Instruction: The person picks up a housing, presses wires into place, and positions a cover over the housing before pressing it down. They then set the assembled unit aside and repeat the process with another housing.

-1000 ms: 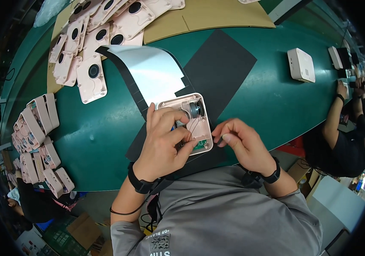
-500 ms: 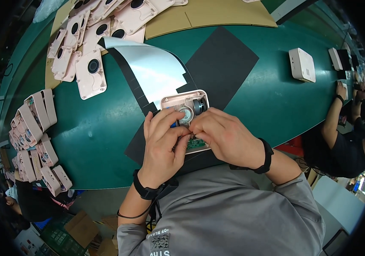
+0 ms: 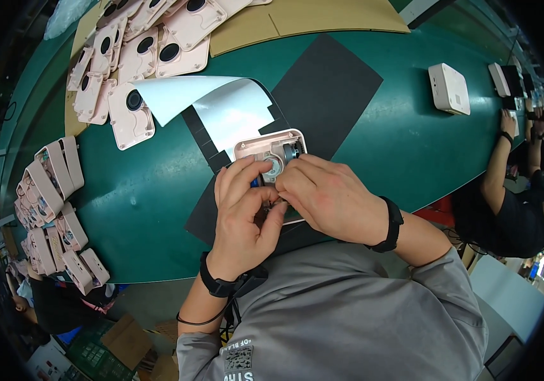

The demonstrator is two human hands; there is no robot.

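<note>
An open pale pink housing (image 3: pixel 271 136) lies in front of me, with a round silver part (image 3: pixel 273 168) and a dark round speaker (image 3: pixel 292 151) inside. Over its near end, my left hand (image 3: pixel 240 213) bends thumb and fingers together in a pinch. From the other side my right hand (image 3: pixel 335 197) comes in, its fingertips closed and meeting the left ones. Whatever they pinch is covered by the fingers. A bit of blue part (image 3: pixel 255 183) shows beside the left fingers. Beneath the housing are black sheets (image 3: pixel 329 89) and a curled white sheet (image 3: pixel 231 108).
Pale pink panels with speakers (image 3: pixel 133 124) pile up on cardboard (image 3: pixel 323 18) at the far left. Several open housings (image 3: pixel 49 174) stand along the left edge. A closed white box (image 3: pixel 448 89) sits at right; beyond it is a co-worker's arm (image 3: pixel 497 159).
The white sheet's upper end has curled over further toward the left and now partly covers a pink panel. Both hands stay at the housing; my right hand has tilted further over it, hiding the green board.
</note>
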